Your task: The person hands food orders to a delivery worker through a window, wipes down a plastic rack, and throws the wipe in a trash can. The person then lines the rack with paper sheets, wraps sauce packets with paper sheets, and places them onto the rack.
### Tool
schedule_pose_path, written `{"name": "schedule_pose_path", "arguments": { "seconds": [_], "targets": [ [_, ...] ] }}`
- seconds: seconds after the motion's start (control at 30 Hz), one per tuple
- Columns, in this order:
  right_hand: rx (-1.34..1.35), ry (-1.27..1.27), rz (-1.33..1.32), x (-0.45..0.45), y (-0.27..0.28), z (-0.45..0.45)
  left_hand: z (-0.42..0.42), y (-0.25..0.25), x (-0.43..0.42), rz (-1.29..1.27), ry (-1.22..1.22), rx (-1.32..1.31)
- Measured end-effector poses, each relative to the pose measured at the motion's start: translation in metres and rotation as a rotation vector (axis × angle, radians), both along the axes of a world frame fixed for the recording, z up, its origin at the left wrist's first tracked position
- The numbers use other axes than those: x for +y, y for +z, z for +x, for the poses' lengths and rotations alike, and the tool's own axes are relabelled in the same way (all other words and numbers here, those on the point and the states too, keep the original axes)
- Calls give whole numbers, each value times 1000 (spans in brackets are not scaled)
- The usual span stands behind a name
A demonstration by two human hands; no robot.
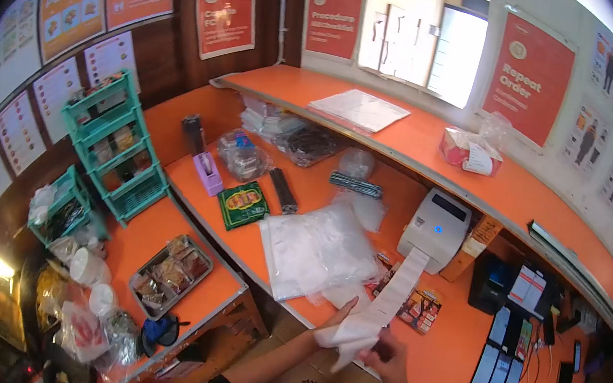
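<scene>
A long strip of white paper (396,283) runs down from a white label printer (436,226) that shows a blue light. Its lower end lies folded and bunched between my hands, above the counter's front edge. My left hand (336,324) is under and behind the bunched paper, with most of its fingers hidden. At the right side of the paper, my right hand (389,361) is closed with bent fingers, which are blurred. A stack of clear plastic bags (314,250) lies just beyond my left hand.
Several phones (505,354) with cables lie at the right. A green packet (243,204), a purple tape dispenser (207,173) and a teal rack (116,149) stand left. A metal tray (171,274) holds small packets. A raised orange shelf (420,140) spans the back.
</scene>
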State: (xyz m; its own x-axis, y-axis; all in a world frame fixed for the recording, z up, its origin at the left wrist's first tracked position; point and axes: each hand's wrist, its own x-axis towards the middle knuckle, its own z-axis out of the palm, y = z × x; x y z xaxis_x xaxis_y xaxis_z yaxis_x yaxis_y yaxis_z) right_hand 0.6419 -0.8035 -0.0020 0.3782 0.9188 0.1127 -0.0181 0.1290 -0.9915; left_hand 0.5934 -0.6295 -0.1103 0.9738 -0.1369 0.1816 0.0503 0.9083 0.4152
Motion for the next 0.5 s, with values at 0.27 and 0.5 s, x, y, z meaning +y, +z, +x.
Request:
{"name": "schedule_pose_path", "arguments": {
  "seconds": [0.27, 0.5],
  "targets": [
    [219, 8, -365, -19, -55, -100, -90, 18, 15, 220, -185, 177],
    [219, -157, -567, -59, -91, -136, -133, -64, -11, 605, -291, 355]
  ]
}}
